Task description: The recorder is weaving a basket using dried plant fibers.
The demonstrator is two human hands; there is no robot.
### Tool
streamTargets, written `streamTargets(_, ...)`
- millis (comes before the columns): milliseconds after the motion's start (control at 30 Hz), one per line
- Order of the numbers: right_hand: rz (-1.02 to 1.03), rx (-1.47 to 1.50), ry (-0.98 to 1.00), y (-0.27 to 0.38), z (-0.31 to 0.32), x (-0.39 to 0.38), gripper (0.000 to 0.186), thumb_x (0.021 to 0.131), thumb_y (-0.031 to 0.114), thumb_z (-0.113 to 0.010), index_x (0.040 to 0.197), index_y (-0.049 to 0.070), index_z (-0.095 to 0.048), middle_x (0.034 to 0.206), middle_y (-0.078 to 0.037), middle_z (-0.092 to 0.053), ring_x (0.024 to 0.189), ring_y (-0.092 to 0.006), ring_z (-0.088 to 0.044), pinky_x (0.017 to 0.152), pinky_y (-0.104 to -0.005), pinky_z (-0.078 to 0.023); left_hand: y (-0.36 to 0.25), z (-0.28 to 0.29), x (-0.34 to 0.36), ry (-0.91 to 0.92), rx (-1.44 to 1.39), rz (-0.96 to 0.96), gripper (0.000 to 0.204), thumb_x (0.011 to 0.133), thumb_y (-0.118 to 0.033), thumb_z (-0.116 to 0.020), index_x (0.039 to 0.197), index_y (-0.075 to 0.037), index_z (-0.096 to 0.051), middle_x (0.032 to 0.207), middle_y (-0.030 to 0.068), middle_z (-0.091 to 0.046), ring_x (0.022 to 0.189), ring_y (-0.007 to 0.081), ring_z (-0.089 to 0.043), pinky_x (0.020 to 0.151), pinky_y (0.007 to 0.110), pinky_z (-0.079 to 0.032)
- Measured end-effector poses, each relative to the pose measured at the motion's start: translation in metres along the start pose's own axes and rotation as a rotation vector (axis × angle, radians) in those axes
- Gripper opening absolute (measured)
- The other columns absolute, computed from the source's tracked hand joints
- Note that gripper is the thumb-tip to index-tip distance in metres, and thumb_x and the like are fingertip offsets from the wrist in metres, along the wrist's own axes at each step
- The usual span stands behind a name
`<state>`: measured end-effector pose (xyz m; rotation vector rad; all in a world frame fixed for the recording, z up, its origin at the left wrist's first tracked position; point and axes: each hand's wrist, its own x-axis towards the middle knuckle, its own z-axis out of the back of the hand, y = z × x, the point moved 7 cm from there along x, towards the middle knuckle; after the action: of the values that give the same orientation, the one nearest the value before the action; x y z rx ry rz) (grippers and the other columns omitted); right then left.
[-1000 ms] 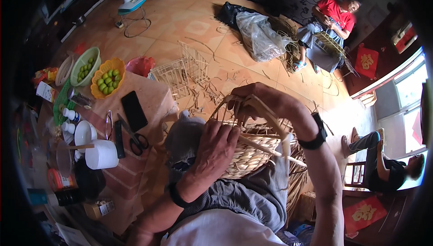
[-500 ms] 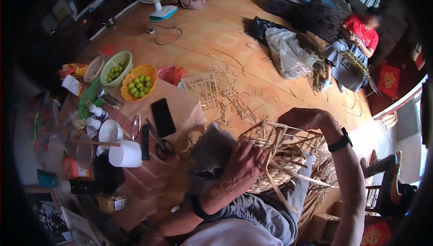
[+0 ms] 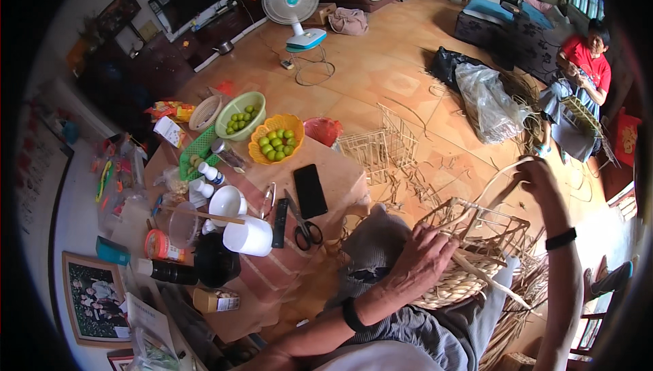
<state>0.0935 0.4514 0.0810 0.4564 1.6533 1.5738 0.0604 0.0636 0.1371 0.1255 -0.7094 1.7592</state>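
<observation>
"Basket (image 3: 443, 292) on the lap (image 3: 439, 330)?"
"Yes — left hand (image 3: 423, 257) fingers curl closed over its left edge; the right hand (image 3: 537, 175), raised, pinches a pale strip (image 3: 500, 197)."
"And past it?"
"Scissors (image 3: 302, 222) beside a phone (image 3: 310, 191) — on the table (image 3: 345, 174), leftward."

My right hand (image 3: 537, 178) has moved off the basket (image 3: 450, 285) and now pulls a pale strip (image 3: 502, 196) out rightward

Gold character (image 3: 630, 134) on red paper (image 3: 624, 148), labels (image 3: 175, 254) on red jar (image 3: 156, 243) and small box (image 3: 204, 299), too small to read
</observation>
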Motion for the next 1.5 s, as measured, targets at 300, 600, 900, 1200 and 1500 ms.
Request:
streamTargets(300, 0.091, 0.290, -0.218, -0.083, 0.216, 0.033, 0.029, 0.105, 0.042, -0.068, 0.111, 0.014, -0.065, 0.059, 0.009, -0.041, 0.047, -0.0059, -0.040, 0.039, -0.0238, -0.029, 0.002, 0.003, 0.021, -0.160, -0.124, -0.027, 0.023, 0.087, -0.011, -0.071, 0.108, -0.004, -0.073, 0.083, 0.0112, -0.073, 0.088, 0.0283, -0.071, 0.100, 0.046, -0.049)
streamTargets(600, 0.384, -0.802, -0.653, -0.021, 0.066, -0.198, 0.023, 0.096, 0.023, -0.081, 0.106, 0.004, -0.074, 0.085, -0.012, -0.074, 0.075, -0.0235, -0.069, 0.071, -0.0373, -0.054, 0.020, -0.002, 0.027, 0.079, -0.155, 0.302, 0.025, 0.096, -0.021, -0.075, 0.107, 0.002, -0.073, 0.088, 0.0195, -0.075, 0.081, 0.0398, -0.068, 0.084, 0.047, -0.051)
streamTargets(900, 0.746, -0.738, -0.110, 0.000, -0.103, -0.263, 0.017, 0.092, 0.009, -0.075, 0.108, 0.006, -0.070, 0.096, -0.013, -0.063, 0.093, -0.0346, -0.066, 0.077, -0.0456, -0.057, 0.031, -0.018, 0.021, 0.048, -0.427, 0.464, 0.028, 0.086, -0.014, -0.083, 0.110, 0.001, -0.077, 0.095, 0.0238, -0.075, 0.095, 0.0427, -0.067, 0.088, 0.049, -0.052)
streamTargets(1200, 0.806, -0.754, -0.112, -0.007, -0.124, -0.259, 0.040, 0.088, 0.015, -0.078, 0.123, 0.006, -0.059, 0.101, -0.013, -0.060, 0.092, -0.0349, -0.066, 0.074, -0.0462, -0.056, 0.028, -0.012, 0.023, 0.151, -0.339, 0.449, 0.028, 0.087, -0.006, -0.077, 0.112, 0.006, -0.073, 0.098, 0.0223, -0.078, 0.091, 0.0291, -0.077, 0.085, 0.037, -0.057)
streamTargets(1500, 0.813, -0.978, 0.030, 0.001, -0.126, -0.266, 0.038, 0.091, 0.016, -0.075, 0.125, 0.006, -0.061, 0.103, -0.011, -0.060, 0.089, -0.0305, -0.069, 0.070, -0.0429, -0.056, 0.026, -0.011, 0.020, 0.306, -0.328, 0.510, 0.032, 0.085, -0.014, -0.081, 0.112, 0.001, -0.073, 0.111, 0.0221, -0.072, 0.108, 0.0370, -0.068, 0.098, 0.044, -0.052)
